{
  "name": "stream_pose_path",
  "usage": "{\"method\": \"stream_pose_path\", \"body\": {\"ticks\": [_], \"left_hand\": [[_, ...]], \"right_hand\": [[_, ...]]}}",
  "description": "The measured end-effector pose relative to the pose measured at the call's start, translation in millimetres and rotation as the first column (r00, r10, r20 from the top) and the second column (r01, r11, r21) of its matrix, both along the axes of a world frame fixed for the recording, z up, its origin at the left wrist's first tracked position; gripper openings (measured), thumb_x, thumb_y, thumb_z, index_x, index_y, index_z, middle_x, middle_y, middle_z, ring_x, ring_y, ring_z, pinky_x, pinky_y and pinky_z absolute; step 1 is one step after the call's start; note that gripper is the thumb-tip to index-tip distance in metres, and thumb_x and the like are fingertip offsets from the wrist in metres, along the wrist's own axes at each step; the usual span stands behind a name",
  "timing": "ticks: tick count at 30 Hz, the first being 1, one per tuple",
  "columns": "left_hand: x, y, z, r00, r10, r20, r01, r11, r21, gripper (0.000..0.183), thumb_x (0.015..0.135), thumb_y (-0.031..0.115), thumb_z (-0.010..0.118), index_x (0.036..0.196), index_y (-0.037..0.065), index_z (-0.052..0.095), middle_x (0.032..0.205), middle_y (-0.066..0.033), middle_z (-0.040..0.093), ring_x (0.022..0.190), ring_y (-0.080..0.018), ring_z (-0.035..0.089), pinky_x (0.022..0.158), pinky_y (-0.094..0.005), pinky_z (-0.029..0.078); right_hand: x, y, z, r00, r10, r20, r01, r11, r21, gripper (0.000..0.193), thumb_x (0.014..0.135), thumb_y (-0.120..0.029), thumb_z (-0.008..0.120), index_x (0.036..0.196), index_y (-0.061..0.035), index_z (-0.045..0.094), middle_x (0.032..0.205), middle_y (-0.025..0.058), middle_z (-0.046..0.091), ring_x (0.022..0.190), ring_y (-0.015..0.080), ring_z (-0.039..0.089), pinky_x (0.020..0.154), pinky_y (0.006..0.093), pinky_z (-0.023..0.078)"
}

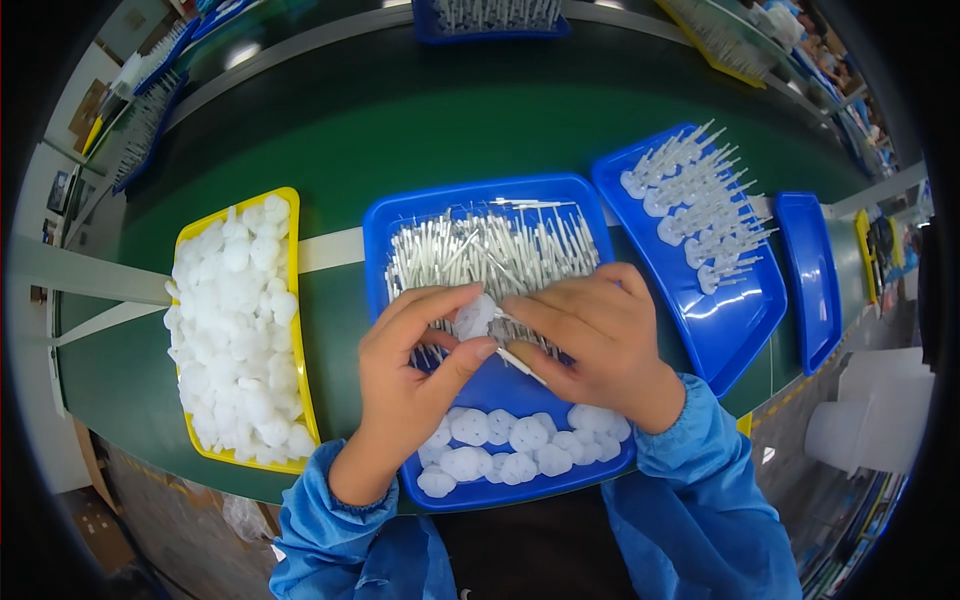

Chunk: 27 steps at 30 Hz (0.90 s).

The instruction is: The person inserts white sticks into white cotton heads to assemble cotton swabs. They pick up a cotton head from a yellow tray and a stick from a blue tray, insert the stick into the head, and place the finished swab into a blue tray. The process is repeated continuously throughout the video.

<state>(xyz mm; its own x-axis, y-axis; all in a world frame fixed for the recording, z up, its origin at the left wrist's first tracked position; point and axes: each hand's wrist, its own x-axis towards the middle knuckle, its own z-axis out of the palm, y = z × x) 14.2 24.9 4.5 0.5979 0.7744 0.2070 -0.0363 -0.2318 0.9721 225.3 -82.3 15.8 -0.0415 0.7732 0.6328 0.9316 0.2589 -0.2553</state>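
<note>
My left hand point(405, 345) pinches a round, translucent white plastic disc point(474, 316) between thumb and fingers. My right hand point(605, 335) grips thin white rods; one rod point(522, 366) sticks out below its fingers, and another points at the disc, though whether it touches is hard to make out. Both hands are over a blue tray point(490, 388). Its far part bears many thin white rods point(440, 255) packed closely together. Along its near end lie many similar white discs point(528, 434).
Left of me stands a yellow tray point(304, 390) heaped with white discs point(235, 330). At the right, another blue tray point(735, 335) carries discs with rods standing in them point(700, 205). An additional blue tray point(808, 280) lies beyond it. More rod-filled trays point(490, 38) line the far side.
</note>
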Motion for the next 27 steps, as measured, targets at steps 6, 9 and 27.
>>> {"method": "stream_pose_path", "body": {"ticks": [6, 9, 27], "left_hand": [[-3, 11, 7, 0.995, 0.057, -0.085, -0.009, 0.879, 0.476, 0.056, 0.077, 0.007, 0.100, 0.131, 0.003, 0.083, 0.123, -0.0127, 0.075, 0.099, -0.0218, 0.073, 0.082, -0.0319, 0.060], [-3, 10, 6, 0.997, 0.024, -0.073, 0.013, 0.881, 0.473, 0.061, 0.077, 0.007, 0.100, 0.135, 0.003, 0.081, 0.123, -0.0133, 0.076, 0.096, -0.0223, 0.072, 0.083, -0.0325, 0.060], [1, 7, 10, 0.989, -0.068, -0.127, 0.115, 0.906, 0.408, 0.070, 0.079, 0.007, 0.096, 0.146, 0.004, 0.073, 0.126, -0.0132, 0.084, 0.102, -0.0242, 0.075, 0.087, -0.0345, 0.060]], "right_hand": [[5, -3, 2, 0.992, 0.122, -0.043, -0.123, 0.992, -0.032, 0.059, 0.075, -0.007, 0.081, 0.131, -0.0228, 0.083, 0.127, 0.0011, 0.078, 0.107, 0.0227, 0.074, 0.094, 0.0396, 0.050], [0, -2, 2, 0.989, 0.142, -0.038, -0.143, 0.989, -0.027, 0.063, 0.074, -0.006, 0.080, 0.134, -0.0231, 0.082, 0.126, 0.0008, 0.077, 0.107, 0.0240, 0.074, 0.096, 0.0403, 0.051], [11, -31, 7, 0.967, 0.181, -0.180, -0.200, 0.975, -0.094, 0.054, 0.076, 0.001, 0.077, 0.127, -0.0147, 0.083, 0.125, 0.0069, 0.077, 0.106, 0.0286, 0.074, 0.091, 0.0419, 0.055]]}}
